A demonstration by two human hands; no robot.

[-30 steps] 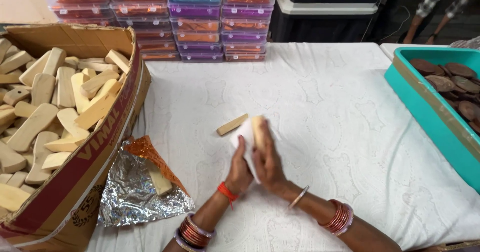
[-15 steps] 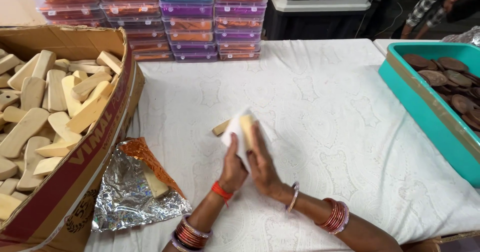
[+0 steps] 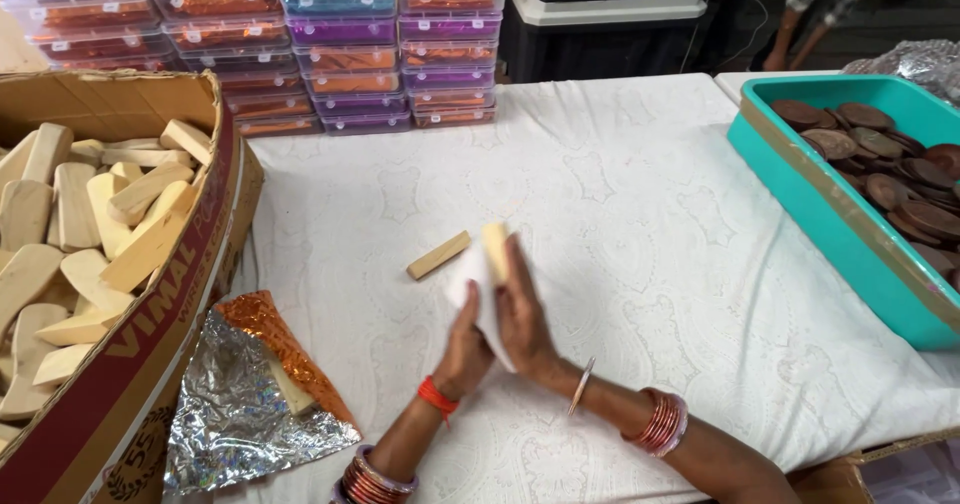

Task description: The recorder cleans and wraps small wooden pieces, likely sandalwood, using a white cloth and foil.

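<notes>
The left hand (image 3: 465, 349) and right hand (image 3: 520, 314) press together, palms clamped on a pale wooden stick (image 3: 495, 249) wrapped in white paper (image 3: 470, 284), above the white tablecloth (image 3: 640, 224) beside a loose stick (image 3: 438, 255).

Cardboard box (image 3: 190, 294) lies left, tray (image 3: 800, 189) right, containers (image 3: 340, 44) behind.

Your bench (image 3: 640, 194), draped in white patterned cloth, carries a small wooden block (image 3: 438, 255). Left of the block lie crumpled foil (image 3: 240, 404) and a cardboard box (image 3: 150, 324); far right, a teal tray (image 3: 830, 214); behind, stacked plastic boxes (image 3: 340, 44).
</notes>
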